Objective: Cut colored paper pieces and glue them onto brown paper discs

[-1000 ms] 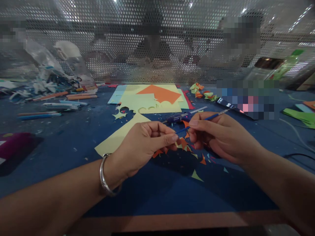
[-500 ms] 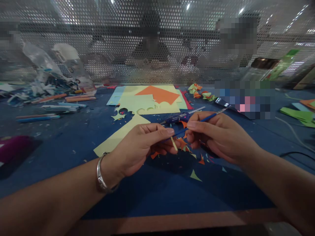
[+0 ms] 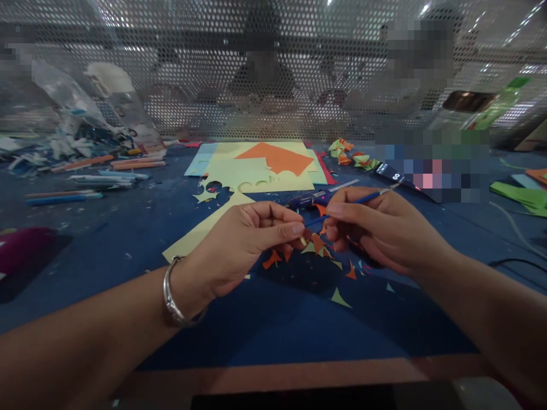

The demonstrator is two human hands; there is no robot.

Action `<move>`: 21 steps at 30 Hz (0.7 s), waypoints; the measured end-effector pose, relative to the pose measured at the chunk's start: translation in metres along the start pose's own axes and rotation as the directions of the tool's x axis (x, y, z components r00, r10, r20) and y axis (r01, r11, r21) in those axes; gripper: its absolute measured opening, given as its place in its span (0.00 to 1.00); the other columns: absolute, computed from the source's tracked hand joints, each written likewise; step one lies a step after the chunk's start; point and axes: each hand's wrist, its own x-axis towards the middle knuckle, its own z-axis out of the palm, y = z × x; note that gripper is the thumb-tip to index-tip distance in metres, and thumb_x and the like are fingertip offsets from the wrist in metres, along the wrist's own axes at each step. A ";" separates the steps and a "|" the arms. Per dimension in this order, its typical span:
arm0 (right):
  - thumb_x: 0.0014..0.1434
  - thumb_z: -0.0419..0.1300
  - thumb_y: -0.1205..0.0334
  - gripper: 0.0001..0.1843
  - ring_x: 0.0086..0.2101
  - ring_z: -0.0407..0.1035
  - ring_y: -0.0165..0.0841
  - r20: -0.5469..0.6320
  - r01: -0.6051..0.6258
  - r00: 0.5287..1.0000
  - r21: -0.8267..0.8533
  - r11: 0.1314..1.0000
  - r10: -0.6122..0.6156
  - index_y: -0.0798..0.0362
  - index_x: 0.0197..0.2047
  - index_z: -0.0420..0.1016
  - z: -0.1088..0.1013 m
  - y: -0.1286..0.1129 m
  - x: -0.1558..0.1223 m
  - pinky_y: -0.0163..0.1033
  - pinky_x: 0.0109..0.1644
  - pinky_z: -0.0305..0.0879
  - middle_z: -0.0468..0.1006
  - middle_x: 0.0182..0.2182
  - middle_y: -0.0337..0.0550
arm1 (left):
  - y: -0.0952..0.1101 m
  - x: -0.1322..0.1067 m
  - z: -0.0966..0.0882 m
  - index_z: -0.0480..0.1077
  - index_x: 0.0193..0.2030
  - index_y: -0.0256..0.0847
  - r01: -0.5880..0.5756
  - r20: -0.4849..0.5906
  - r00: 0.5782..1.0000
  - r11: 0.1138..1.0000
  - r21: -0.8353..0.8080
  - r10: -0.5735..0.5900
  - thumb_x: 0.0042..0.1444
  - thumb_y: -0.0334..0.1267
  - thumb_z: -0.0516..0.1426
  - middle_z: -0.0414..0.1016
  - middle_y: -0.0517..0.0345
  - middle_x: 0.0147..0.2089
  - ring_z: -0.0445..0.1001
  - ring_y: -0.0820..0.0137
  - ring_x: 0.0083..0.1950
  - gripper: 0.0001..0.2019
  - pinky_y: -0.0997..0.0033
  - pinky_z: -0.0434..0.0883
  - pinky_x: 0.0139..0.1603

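Between my two hands runs a thin blue stick (image 3: 315,222) with a pale, brush-like end (image 3: 392,187) pointing up to the right. My right hand (image 3: 376,228) pinches it partway along, thumb against fingers. My left hand (image 3: 260,233), with a silver bangle at the wrist, is closed at the stick's lower end. A narrow pale yellow paper strip (image 3: 303,241) shows just under its fingertips; the rest is hidden by the fingers. Behind the hands lies a dark blue tool (image 3: 311,199) with a metal part. Orange and pale green paper scraps (image 3: 316,244) lie below.
Yellow sheets (image 3: 294,183) and an orange sheet (image 3: 277,158) lie at the back. Coloured paper sticks (image 3: 106,177) and a spray bottle (image 3: 123,102) stand left. Beside them sits a purple object (image 3: 25,250). A phone (image 3: 395,174) is at right, before a perforated metal screen (image 3: 192,108).
The yellow strip stuck out below my left fingers; now only a short bit shows. My left fingertips have curled in more. The view has shifted slightly.
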 end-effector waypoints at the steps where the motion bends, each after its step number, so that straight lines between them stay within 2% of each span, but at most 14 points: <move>1: 0.60 0.69 0.55 0.13 0.22 0.73 0.27 -0.007 0.001 1.000 0.001 1.000 -0.001 0.52 0.27 0.76 -0.001 0.001 0.000 0.31 0.26 0.69 0.77 0.22 0.37 | 0.000 0.001 0.000 0.76 0.35 0.36 -0.007 -0.008 1.000 1.000 -0.004 0.007 0.53 0.36 0.70 0.81 0.58 0.29 0.75 0.75 0.28 0.09 0.77 0.67 0.28; 8: 0.58 0.71 0.55 0.14 0.22 0.73 0.26 -0.003 -0.005 1.000 -0.039 0.999 0.005 0.53 0.27 0.77 0.001 -0.001 0.001 0.31 0.26 0.69 0.78 0.22 0.38 | -0.002 0.003 -0.002 0.76 0.36 0.36 -0.033 -0.020 0.999 0.998 -0.056 0.031 0.49 0.30 0.71 0.81 0.60 0.31 0.79 0.76 0.33 0.11 0.78 0.73 0.36; 14: 0.59 0.70 0.56 0.12 0.22 0.73 0.27 0.007 -0.007 1.000 -0.067 0.998 0.007 0.53 0.28 0.77 0.002 -0.002 0.000 0.31 0.26 0.69 0.79 0.22 0.39 | -0.003 0.002 -0.002 0.75 0.36 0.36 -0.026 -0.021 0.999 0.999 -0.024 0.025 0.50 0.29 0.70 0.81 0.60 0.29 0.78 0.76 0.30 0.09 0.78 0.72 0.33; 21: 0.58 0.70 0.57 0.12 0.22 0.73 0.27 -0.005 -0.003 1.000 -0.035 0.999 0.003 0.53 0.28 0.77 0.000 -0.003 0.002 0.31 0.26 0.70 0.79 0.22 0.39 | 0.000 0.000 -0.003 0.77 0.34 0.36 0.020 -0.007 1.000 0.995 -0.099 -0.021 0.51 0.32 0.70 0.82 0.58 0.32 0.81 0.74 0.34 0.07 0.78 0.75 0.37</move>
